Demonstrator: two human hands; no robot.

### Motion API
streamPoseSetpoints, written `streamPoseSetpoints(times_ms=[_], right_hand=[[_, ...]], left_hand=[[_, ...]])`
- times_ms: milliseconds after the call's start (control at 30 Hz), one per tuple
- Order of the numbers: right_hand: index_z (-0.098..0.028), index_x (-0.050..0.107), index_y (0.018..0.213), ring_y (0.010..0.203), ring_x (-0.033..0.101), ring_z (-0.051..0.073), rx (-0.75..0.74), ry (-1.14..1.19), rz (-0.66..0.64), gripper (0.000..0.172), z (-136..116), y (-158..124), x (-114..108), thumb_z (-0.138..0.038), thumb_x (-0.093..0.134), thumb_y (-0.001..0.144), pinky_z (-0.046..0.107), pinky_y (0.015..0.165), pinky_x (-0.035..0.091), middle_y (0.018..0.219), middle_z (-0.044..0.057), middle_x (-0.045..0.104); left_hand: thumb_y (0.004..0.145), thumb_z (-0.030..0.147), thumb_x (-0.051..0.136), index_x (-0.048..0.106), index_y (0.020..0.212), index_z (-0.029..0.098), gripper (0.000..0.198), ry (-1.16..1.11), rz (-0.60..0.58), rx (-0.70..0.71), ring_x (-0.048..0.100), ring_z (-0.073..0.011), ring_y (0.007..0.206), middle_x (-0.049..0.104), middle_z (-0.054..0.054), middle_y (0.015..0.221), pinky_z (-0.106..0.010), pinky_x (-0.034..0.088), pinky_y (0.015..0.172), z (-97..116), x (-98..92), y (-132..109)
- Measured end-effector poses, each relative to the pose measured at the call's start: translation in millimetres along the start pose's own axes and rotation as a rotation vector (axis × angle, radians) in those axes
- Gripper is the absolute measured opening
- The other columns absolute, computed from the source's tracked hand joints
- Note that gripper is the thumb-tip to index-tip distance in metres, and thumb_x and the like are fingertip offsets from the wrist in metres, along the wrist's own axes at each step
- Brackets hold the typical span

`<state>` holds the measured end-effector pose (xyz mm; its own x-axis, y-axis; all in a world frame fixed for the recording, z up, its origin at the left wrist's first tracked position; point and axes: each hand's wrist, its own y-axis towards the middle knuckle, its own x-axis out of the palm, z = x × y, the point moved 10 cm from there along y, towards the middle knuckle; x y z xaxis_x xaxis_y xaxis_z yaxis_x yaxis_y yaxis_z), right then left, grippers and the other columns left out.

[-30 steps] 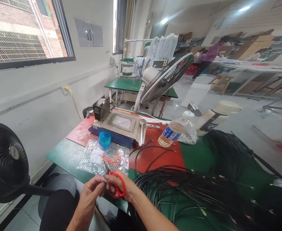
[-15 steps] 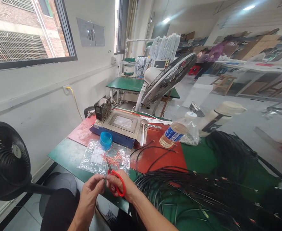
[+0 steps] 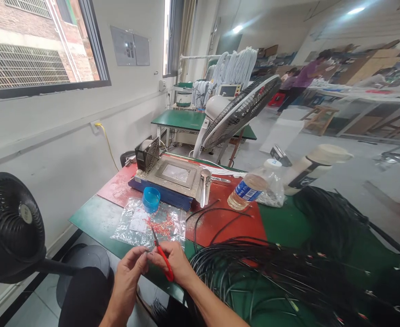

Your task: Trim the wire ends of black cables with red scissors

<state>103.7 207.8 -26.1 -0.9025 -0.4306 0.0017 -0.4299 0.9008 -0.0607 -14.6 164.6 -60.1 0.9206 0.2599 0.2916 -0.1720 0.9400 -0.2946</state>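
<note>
My left hand is closed, thumb and forefinger pinched on a thin dark piece that looks like a cable end; the fingers hide most of it. The fingertips of my right hand meet the left at this same spot. Red-handled scissors rest in my right hand, their narrow blades pointing up and away from me. Just beyond the hands, a clear plastic bag lies flat with red and pale scraps on it. A blue round tub stands at its far edge.
A large bundle of black cables covers the right of the green table. Behind the bag sits a flat metal-topped machine with a small fan. A liquid-filled bottle stands right of it. A black fan is at left.
The scissors have turned in my right hand, so their handles now show nearly edge-on. Both hands stay together at almost the same place. The view has shifted slightly.
</note>
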Motion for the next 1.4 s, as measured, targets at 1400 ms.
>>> streamPoseSetpoints(times_ms=[1400], right_hand=[[-0.017,0.063,0.095,0.06,0.054,0.014,-0.991,-0.816,0.16,0.021,-84.7,-55.1,32.6,-0.021,0.043,0.092,0.026,0.053,0.036,0.068,0.004,0.063]], left_hand=[[0.069,0.018,0.075,0.07,0.076,0.015,0.009,-0.564,0.071,-0.391,0.065,-0.0171,0.067,0.071,-0.007,0.074,-0.027,0.054,0.061,-8.8,6.8,-19.5]])
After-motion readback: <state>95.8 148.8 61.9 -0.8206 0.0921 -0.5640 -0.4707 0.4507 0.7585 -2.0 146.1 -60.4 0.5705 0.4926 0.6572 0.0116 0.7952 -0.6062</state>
